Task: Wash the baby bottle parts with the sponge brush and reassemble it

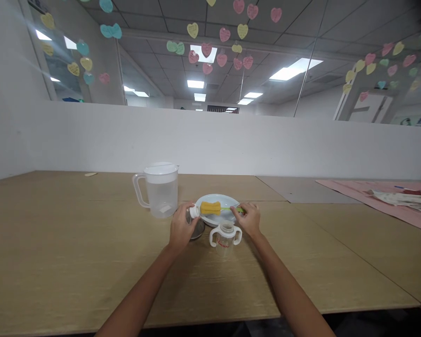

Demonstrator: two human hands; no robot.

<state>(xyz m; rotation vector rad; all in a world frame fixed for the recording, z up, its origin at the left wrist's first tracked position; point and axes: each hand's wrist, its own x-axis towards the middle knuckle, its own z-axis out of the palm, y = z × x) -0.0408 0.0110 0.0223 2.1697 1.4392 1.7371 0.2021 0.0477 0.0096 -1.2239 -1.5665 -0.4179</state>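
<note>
My left hand (182, 227) is closed around a small bottle with a white neck (194, 211), tipped toward the right. In my right hand (249, 217) is the green handle of a bottle brush (210, 208) with a yellow sponge head. The sponge end lies just right of the bottle's mouth, above a white plate (215, 197). Between my forearms stands a clear baby bottle (226, 238) with two white handles, its top uncovered. A dark round dish (198, 230) sits partly hidden behind my left hand.
A lidded clear plastic jug (162, 192) stands left of the plate. Far right, a pink cloth (351, 192) holds a crumpled whitish fabric (407, 200). A small flat piece (90, 174) lies at the back left. A white wall (210, 140) rises behind the wooden table (73, 252).
</note>
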